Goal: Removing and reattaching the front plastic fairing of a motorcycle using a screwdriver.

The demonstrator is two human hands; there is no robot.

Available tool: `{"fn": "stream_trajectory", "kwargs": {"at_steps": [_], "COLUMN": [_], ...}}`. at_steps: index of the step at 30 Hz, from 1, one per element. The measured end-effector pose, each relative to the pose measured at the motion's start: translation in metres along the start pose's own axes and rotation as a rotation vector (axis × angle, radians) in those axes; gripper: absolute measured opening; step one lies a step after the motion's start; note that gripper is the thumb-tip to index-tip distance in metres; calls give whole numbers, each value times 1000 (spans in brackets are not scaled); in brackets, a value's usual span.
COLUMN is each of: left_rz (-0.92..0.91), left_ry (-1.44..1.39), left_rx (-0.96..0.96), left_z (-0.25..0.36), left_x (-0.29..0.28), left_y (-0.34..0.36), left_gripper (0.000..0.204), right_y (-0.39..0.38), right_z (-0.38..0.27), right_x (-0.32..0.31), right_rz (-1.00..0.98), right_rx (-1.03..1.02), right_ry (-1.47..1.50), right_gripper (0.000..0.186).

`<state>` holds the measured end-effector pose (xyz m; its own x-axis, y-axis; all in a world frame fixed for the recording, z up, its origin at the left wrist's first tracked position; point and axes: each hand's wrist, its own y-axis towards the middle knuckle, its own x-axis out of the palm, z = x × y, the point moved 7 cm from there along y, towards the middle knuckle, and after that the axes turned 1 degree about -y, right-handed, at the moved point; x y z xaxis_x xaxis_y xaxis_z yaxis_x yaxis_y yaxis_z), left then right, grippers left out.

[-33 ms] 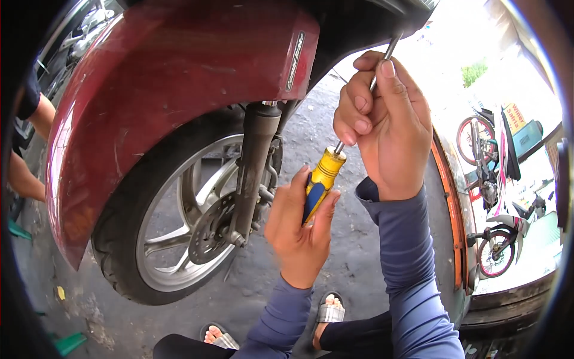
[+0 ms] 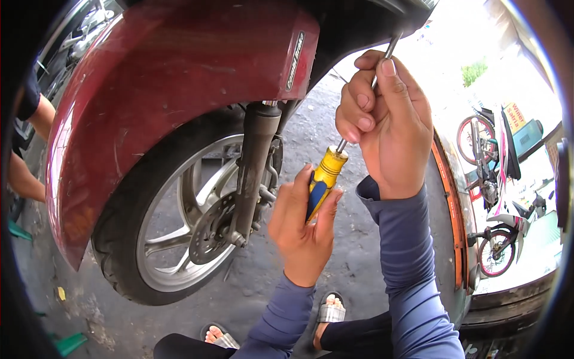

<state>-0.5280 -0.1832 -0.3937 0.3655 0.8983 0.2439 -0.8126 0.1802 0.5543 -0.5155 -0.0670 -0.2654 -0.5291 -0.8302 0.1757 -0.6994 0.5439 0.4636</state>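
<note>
A screwdriver with a yellow and blue handle (image 2: pixel 323 180) slants up to the right. My left hand (image 2: pixel 303 236) is closed around the handle, thumb along its right side. Higher up, my right hand (image 2: pixel 391 122) pinches the metal shaft between thumb and fingers. The shaft's upper end meets the underside of a black motorcycle body panel (image 2: pixel 365 21); the tip and whatever it touches are hidden there. Left of my hands are the red front fender (image 2: pixel 173 72), the grey fork leg (image 2: pixel 254 161) and the front wheel (image 2: pixel 128 251) with its brake disc (image 2: pixel 212 230).
Another person's arm (image 2: pixel 24 176) shows at the far left, beyond the fender. My sandalled feet (image 2: pixel 330 311) stand on the grey floor below. To the right are an orange-edged frame (image 2: pixel 449 203) and parked motorcycles (image 2: pixel 496 251). A green plastic piece (image 2: pixel 70 343) lies lower left.
My left hand and the screwdriver handle have shifted very slightly to the right. My right hand stays on the shaft, nearly in the same place.
</note>
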Motion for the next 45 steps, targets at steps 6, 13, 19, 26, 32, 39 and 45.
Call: {"fn": "stream_trajectory", "kwargs": {"at_steps": [6, 13, 19, 26, 32, 39, 45], "left_rz": [-234, 13, -160, 3, 25, -111, -187], "left_ry": [-674, -86, -401, -149, -169, -199, -275], "left_rx": [-579, 6, -310, -27, -20, -133, -175], "left_z": [-29, -3, -22, -33, -25, -16, -22], "left_x": [21, 18, 43, 46, 26, 6, -9], "left_y": [-18, -2, -20, -4, -3, 7, 21], "left_gripper": [41, 43, 43, 43, 43, 41, 41], "right_y": [-1, 12, 14, 17, 11, 8, 11], "right_z": [-12, 1, -7, 0, -3, -8, -5], "right_x": [-5, -5, -12, -12, -1, 9, 11], "right_rz": [62, -52, -28, -42, -53, 11, -25], "right_rx": [-26, -34, -31, -129, -114, -158, -165], "right_ry": [-87, 169, 68, -56, -118, -163, -48], "right_gripper": [28, 30, 31, 38, 34, 36, 33]}}
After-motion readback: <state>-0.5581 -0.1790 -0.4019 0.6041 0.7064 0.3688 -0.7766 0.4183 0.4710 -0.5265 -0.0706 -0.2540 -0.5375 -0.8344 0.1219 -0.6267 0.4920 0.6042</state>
